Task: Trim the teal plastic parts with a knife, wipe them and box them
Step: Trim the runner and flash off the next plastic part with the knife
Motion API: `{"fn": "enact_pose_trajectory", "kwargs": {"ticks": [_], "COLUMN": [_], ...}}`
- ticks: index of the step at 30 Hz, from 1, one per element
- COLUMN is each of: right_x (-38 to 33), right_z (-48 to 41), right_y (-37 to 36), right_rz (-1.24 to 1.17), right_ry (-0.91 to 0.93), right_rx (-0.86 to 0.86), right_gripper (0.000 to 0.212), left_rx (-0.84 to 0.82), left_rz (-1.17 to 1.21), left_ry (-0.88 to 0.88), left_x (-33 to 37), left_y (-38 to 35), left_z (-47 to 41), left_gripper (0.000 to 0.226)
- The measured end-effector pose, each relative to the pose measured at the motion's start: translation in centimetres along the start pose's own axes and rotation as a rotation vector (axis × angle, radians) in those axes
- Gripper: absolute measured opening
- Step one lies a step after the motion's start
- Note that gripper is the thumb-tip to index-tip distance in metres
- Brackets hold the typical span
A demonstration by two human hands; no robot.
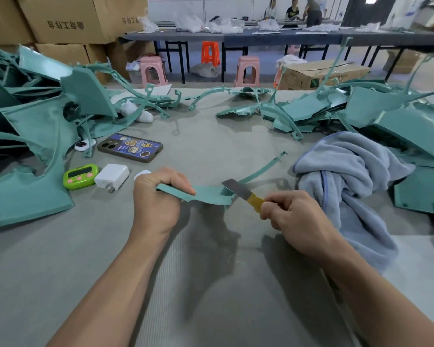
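Spreading across the grey felt-covered tabletop (211,146), heaps of teal moulded plastic panels and curved strips are lying on the far left (35,116) and far right (361,111), and nothing visible is telling which are already trimmed, so most of the task is likely remaining. A crumpled pale blue towel (348,176) is lying near the right side, not in use, so wiping is seemingly yet to come. Brown cardboard boxes (68,18) are standing well behind. The piece in work, a curved teal plastic strip with a flat tab (211,195), is being gripped at its near end by the clenched left hand (158,196). The right hand (291,211) is grasping a yellow-handled flat-bladed knife (241,190), its blade touching the strip's edge: trimming is underway.
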State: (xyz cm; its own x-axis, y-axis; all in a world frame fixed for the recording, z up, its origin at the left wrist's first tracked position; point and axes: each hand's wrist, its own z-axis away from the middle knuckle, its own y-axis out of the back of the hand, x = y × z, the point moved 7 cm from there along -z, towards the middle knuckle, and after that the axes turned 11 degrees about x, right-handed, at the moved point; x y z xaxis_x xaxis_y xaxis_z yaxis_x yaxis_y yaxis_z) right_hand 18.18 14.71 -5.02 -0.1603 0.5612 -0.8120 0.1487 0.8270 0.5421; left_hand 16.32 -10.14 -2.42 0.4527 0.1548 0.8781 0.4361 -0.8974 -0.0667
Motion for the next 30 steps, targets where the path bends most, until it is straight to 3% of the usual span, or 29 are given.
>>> {"fn": "enact_pose_trajectory", "kwargs": {"ticks": [2, 4, 6, 9, 14, 16, 19, 21, 25, 30], "right_x": [-0.3, -1.1, -1.4, -0.6, 0.1, 0.1, 0.1, 0.4, 0.7, -0.3], "right_z": [-0.3, 0.1, 0.2, -0.4, -0.4, -0.5, 0.2, 0.8, 0.2, 0.7], "right_y": [0.4, 0.0, -0.3, 0.4, 1.5, 1.5, -0.1, -0.8, 0.5, 0.6], "right_rz": [-0.037, -0.235, -0.158, 0.083, -0.125, -0.203, -0.342, -0.253, 0.155, -0.010], "right_ry": [0.001, 0.000, 0.023, 0.029, -0.015, -0.031, -0.090, -0.130, -0.069, -0.012], "right_rx": [0.032, -0.027, -0.053, 0.075, 0.204, 0.132, -0.107, -0.178, -0.072, -0.094], "right_gripper": [0.021, 0.022, 0.024, 0.022, 0.022, 0.021, 0.023, 0.026, 0.025, 0.024], "left_rx": [-0.018, -0.027, -0.045, -0.074, -0.039, -0.036, -0.014, -0.013, -0.041, -0.075], "left_rz": [0.012, 0.011, 0.017, 0.030, 0.128, 0.181, 0.216, 0.214, 0.201, 0.197], "left_ry": [0.004, 0.029, 0.032, 0.019, 0.184, 0.295, 0.399, 0.410, 0.380, 0.349], "left_x": [0.0, -0.5, -0.8, -0.7, -1.6, -2.3, -3.1, -3.1, -2.8, -2.6], "left_y": [-0.2, -0.2, -0.3, -0.5, -0.3, -0.5, -0.7, -0.7, -0.8, -0.8], "left_z": [-0.1, -0.3, -0.4, -0.2, -0.3, -0.1, 0.3, 0.4, 0.5, 0.5], "left_gripper": [0.032, 0.043, 0.053, 0.056, 0.054, 0.053, 0.056, 0.055, 0.052, 0.042]}}
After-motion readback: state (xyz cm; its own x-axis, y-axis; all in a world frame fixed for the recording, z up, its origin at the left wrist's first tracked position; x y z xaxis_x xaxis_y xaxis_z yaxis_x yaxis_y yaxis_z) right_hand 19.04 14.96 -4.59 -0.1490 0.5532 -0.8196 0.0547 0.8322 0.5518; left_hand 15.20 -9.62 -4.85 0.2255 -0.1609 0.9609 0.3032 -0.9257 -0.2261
